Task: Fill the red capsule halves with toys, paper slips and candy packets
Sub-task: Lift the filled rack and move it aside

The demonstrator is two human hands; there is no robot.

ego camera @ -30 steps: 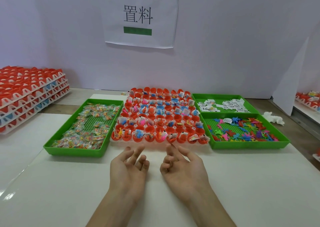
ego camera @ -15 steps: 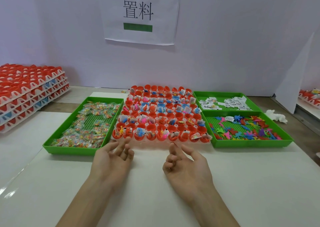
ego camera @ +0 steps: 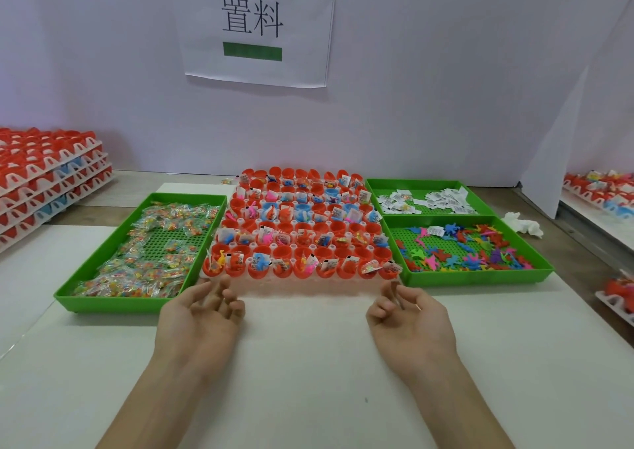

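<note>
- Head view: white table (ego camera: pixel 308 373) against a pale wall, with a paper sign (ego camera: pixel 257 26) hung above.
- Red capsule halves (ego camera: pixel 302 232) stand in a white rack at centre, many of them holding toys or slips.
- Candy packets (ego camera: pixel 154 263) lie in the green tray (ego camera: pixel 113 302) left of the rack.
- Paper slips (ego camera: pixel 442 198) are in the far right tray (ego camera: pixel 422 182); toys (ego camera: pixel 463 253) are in the near right tray (ego camera: pixel 480 277).
- Left hand (ego camera: pixel 199 321): palm up, fingers loosely curled, holding nothing, near the rack's front left corner.
- Right hand (ego camera: pixel 411 321): same pose, holding nothing, near the front right corner.
- Stacked capsule racks (ego camera: pixel 44 177) sit at far left.
</note>
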